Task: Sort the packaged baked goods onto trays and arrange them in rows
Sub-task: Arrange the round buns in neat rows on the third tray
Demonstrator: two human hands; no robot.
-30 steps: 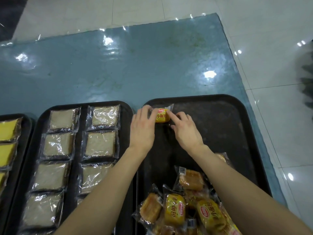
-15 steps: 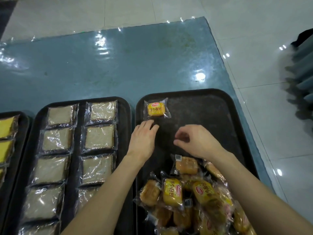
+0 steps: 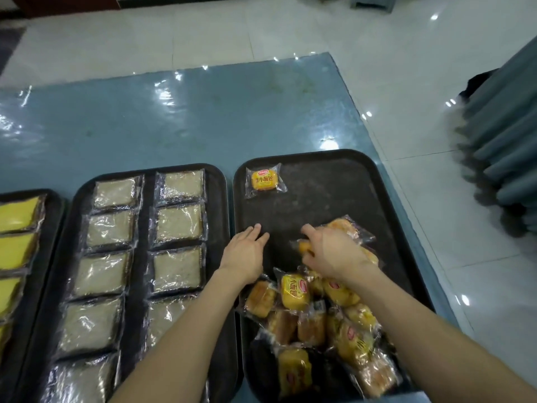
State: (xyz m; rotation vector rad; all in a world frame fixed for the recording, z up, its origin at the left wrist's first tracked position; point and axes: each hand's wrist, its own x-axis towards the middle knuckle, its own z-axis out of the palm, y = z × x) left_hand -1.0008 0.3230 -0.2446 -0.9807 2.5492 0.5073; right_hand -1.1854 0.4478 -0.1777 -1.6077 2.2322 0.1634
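The right hand (image 3: 331, 253) is curled on a bun packet (image 3: 304, 246) at the far edge of the pile (image 3: 313, 315). Blur hides the fingertips, so the grip is probably only a pinch on the slippery film. The left hand (image 3: 247, 251) is flat and empty, low over the right tray (image 3: 343, 196), apart from the other hand. One placed packet (image 3: 263, 180) lies in the far left corner of this tray. The film can slip from the fingers, a neighbouring packet can be dragged out with it, or the new packet can land crooked or overlap the placed one and spoil the row.
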